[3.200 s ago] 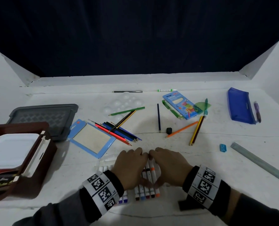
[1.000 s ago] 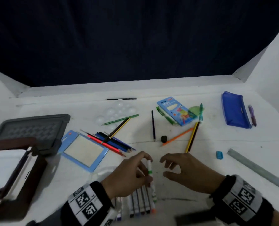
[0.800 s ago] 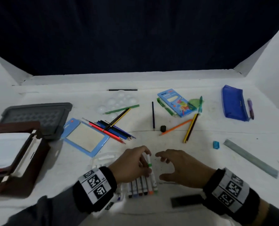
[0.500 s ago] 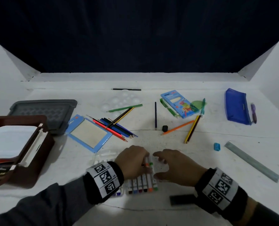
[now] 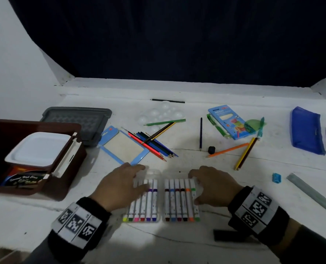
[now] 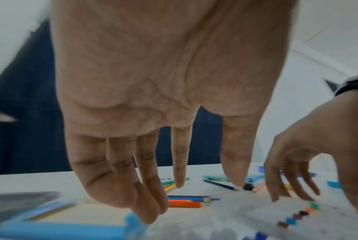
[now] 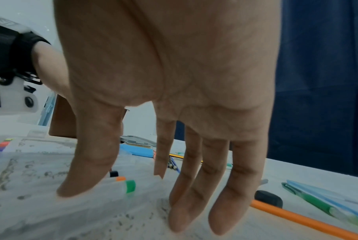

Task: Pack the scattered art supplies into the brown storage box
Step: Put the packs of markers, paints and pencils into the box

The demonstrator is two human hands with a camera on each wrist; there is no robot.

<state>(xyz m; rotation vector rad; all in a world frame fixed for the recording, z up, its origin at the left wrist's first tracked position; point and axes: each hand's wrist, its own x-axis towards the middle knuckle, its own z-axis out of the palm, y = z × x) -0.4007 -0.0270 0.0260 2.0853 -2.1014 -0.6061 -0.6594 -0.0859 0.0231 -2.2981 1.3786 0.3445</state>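
Note:
An open clear marker case (image 5: 161, 201) lies flat at the table's near edge, with one row of several markers (image 5: 145, 201) in its left half and another row (image 5: 181, 201) in its right half. My left hand (image 5: 139, 177) rests on the left half, with straight fingers (image 6: 147, 211) touching its far edge. My right hand (image 5: 193, 188) rests at the right half's outer edge, with its thumb by the green marker (image 7: 130, 186). Neither hand holds anything. The brown storage box (image 5: 67, 180) stands open at the left, with a white container (image 5: 38, 147) inside.
A grey lid (image 5: 78, 122) lies behind the box. Coloured pencils (image 5: 152, 143), a blue-framed card (image 5: 124, 147), a clear palette (image 5: 160, 115), a neon crayon box (image 5: 230, 124), a blue pouch (image 5: 307, 130), a sharpener (image 5: 276, 177) and a ruler (image 5: 310, 193) are scattered beyond.
My left hand let go of the green-capped marker, which now lies in the right row. Both hands have moved apart to the case's outer sides, uncovering both rows.

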